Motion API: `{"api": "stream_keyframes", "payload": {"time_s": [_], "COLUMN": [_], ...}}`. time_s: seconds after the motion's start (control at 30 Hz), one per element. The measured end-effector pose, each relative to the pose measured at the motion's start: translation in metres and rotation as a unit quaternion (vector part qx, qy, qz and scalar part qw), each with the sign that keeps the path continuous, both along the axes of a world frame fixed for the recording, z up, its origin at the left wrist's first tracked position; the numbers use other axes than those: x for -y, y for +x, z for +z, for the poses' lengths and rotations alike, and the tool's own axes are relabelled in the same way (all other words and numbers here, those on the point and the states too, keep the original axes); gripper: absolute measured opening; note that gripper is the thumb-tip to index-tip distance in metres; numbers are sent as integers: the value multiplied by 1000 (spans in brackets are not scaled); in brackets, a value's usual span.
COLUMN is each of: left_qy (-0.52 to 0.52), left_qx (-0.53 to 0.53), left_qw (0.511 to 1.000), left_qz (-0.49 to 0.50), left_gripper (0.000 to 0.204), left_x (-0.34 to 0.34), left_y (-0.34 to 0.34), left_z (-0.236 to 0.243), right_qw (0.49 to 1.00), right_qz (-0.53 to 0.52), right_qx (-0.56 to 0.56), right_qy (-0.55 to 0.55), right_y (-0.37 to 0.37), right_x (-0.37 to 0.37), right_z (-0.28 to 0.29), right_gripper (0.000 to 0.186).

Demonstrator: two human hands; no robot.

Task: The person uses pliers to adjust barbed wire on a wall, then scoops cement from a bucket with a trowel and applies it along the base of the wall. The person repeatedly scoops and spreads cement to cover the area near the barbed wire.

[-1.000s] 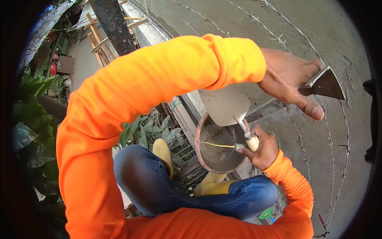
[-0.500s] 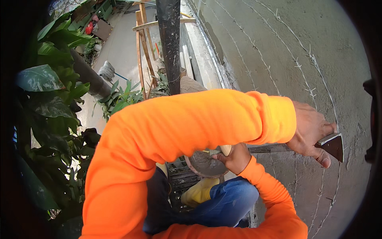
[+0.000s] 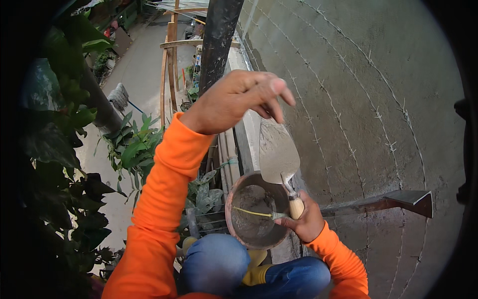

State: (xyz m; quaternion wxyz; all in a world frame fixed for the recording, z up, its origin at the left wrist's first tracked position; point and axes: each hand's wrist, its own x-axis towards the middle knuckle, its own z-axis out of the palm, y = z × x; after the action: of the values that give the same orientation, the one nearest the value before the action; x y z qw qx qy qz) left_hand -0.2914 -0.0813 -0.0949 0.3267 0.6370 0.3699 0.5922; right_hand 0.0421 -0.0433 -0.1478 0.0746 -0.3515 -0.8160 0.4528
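Note:
My right hand (image 3: 306,219) is closed round the wooden handle of a pointing trowel (image 3: 279,154), whose broad blade is coated in grey mortar and points away from me. By that thumb is a thin yellow stem (image 3: 253,212) with a small grey flared end; whether the hand grips it I cannot tell. Beneath it stands a round bucket (image 3: 231,212) with grey residue inside. My left hand (image 3: 244,97) is raised in the air above the blade's far end, fingers loosely bent and apart, holding nothing.
Barbed wire strands (image 3: 338,117) run along the grey plastered wall (image 3: 423,74) on my right. A metal angle arm (image 3: 388,199) juts out there. Ahead rises a dark post (image 3: 219,42) beside wooden poles (image 3: 172,70). Leafy plants (image 3: 134,144) crowd the left, above a lower path (image 3: 142,65).
My left hand has left the metal angle arm at the right and swung left and up. The trowel and bucket, mostly covered by that sleeve before, now show.

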Motion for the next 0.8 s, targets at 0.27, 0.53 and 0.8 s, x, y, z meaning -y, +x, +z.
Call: {"api": "stream_keyframes", "payload": {"time_s": [0.27,0.53,0.8], "left_qy": [-487,-358,-211], "left_qx": [83,216,414], "left_qw": [849,868,868], "left_qz": [189,268,178], "left_gripper": [49,59,101], "left_x": [74,158,202], "left_y": [12,32,69], "left_z": [-304,-352,-323], "right_qw": [993,980,985], "right_qz": [92,197,127], "right_qx": [45,34,-119], "right_qy": [51,20,0], "right_y": [-51,-85,-203], "right_x": [35,38,16], "right_z": [26,2,-116], "right_gripper": [52,46,62]}}
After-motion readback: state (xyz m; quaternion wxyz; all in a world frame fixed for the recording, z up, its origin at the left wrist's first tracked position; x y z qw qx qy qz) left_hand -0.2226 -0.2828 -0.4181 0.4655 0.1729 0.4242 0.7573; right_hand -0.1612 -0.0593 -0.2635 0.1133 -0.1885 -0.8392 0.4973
